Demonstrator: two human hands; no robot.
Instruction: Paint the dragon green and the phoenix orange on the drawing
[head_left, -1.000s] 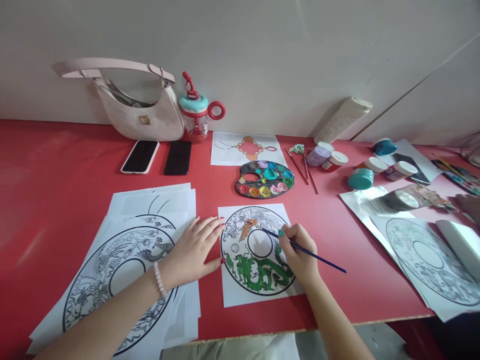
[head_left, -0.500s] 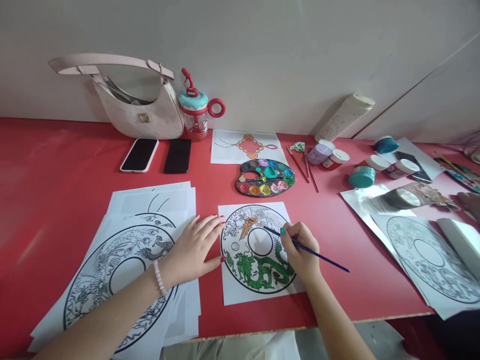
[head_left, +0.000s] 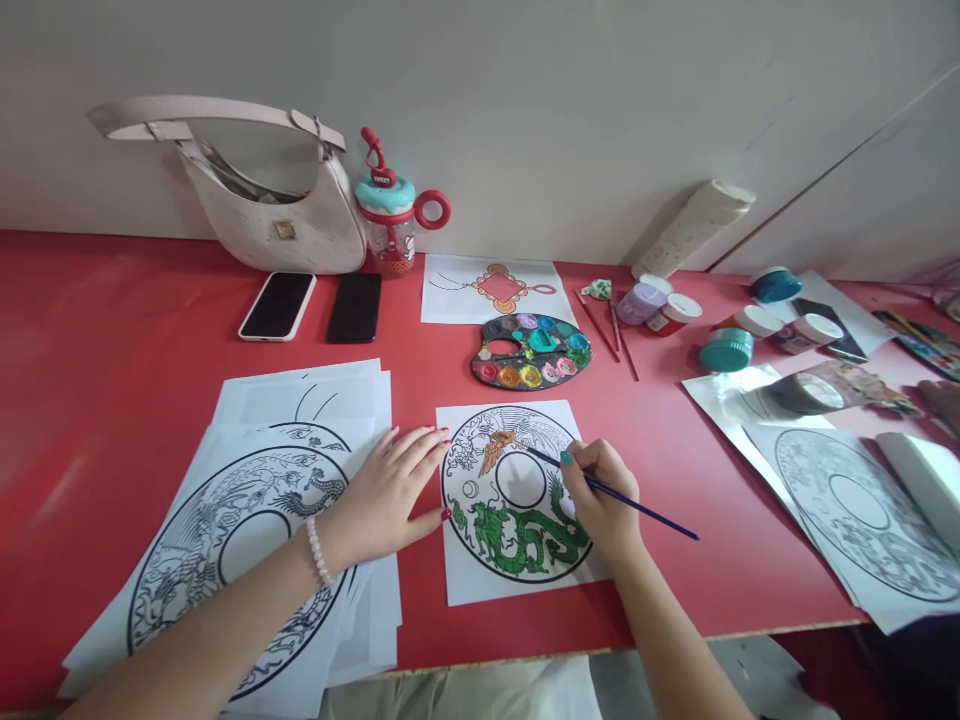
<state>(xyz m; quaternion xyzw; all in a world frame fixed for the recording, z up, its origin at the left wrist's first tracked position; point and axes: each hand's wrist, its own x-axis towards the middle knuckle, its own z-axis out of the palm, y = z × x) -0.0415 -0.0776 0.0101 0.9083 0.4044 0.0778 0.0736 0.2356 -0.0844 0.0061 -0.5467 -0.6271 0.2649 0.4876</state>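
On the red bench [head_left: 712, 470], a dragon-and-phoenix colouring sheet [head_left: 521, 482] is lying between the two hands, its dragon showing green and part of its bird showing orange. The right hand [head_left: 606, 495] is grasping a dark blue paintbrush [head_left: 646, 511] — its long axis is slanting, the bristles pointing up-left toward the orange bird and the handle end pointing down-right over the bench. Whether the bristles are touching the paper, I cannot tell. The left hand [head_left: 390, 490] is lying released and spread over a stack of line drawings [head_left: 251, 545], its fingertips resting at the sheet's left edge. Small lettering is showing on the red top of a straw cup [head_left: 391, 238], too small for sure reading. Compared with a second ago, everything is appearing slightly higher in view, and the brush's handle end is reaching slightly farther right, while the left hand is keeping its place.
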